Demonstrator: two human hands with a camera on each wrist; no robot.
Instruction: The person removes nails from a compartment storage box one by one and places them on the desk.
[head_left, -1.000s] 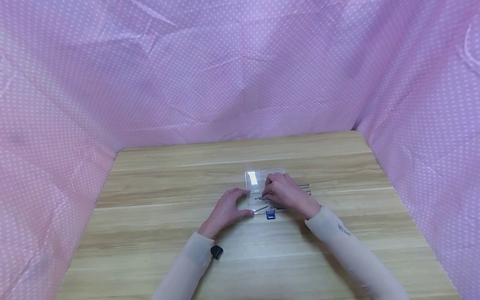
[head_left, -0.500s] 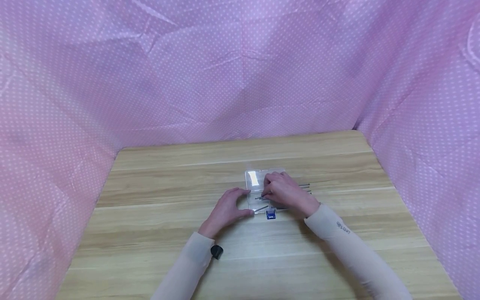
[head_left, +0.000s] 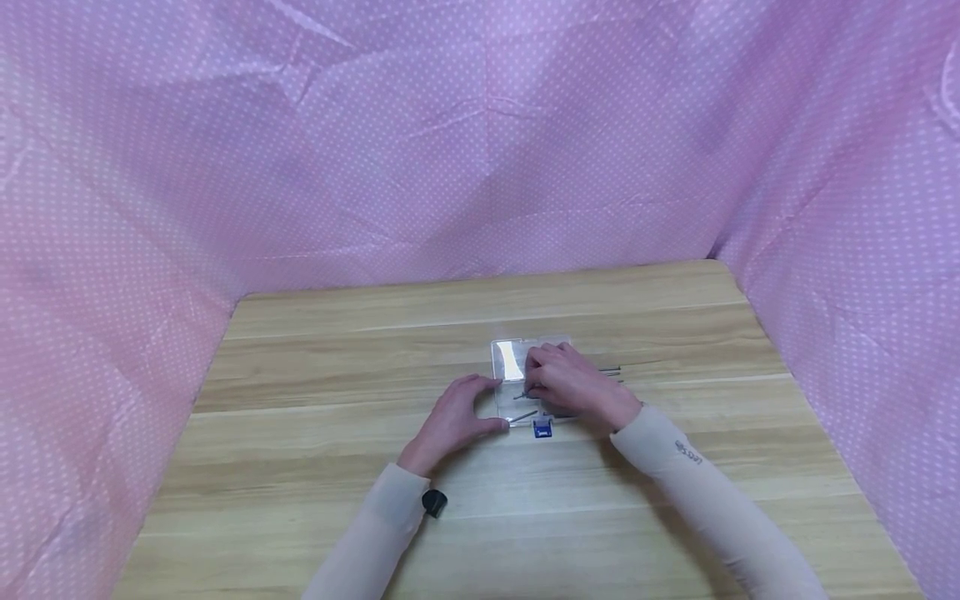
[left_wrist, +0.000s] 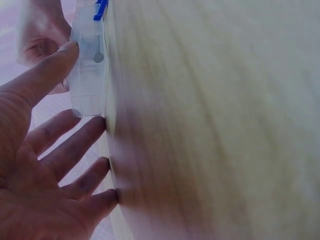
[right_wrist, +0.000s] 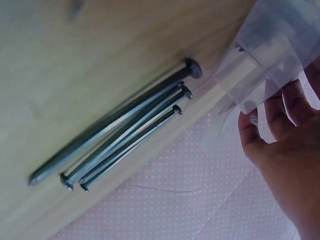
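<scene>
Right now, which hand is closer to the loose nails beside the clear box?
The right hand. It is over the clear box, next to the nails; the left hand is at the box's opposite side, farther from them.

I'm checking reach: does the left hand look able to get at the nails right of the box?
Probably not directly: the clear box and right hand lie between the left hand and those nails.

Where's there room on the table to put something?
The table is bare left of the left hand, between the sleeves, and behind the box up to the cloth. It's crowded around the box: the right hand is over it, and nails lie right of it.
</scene>
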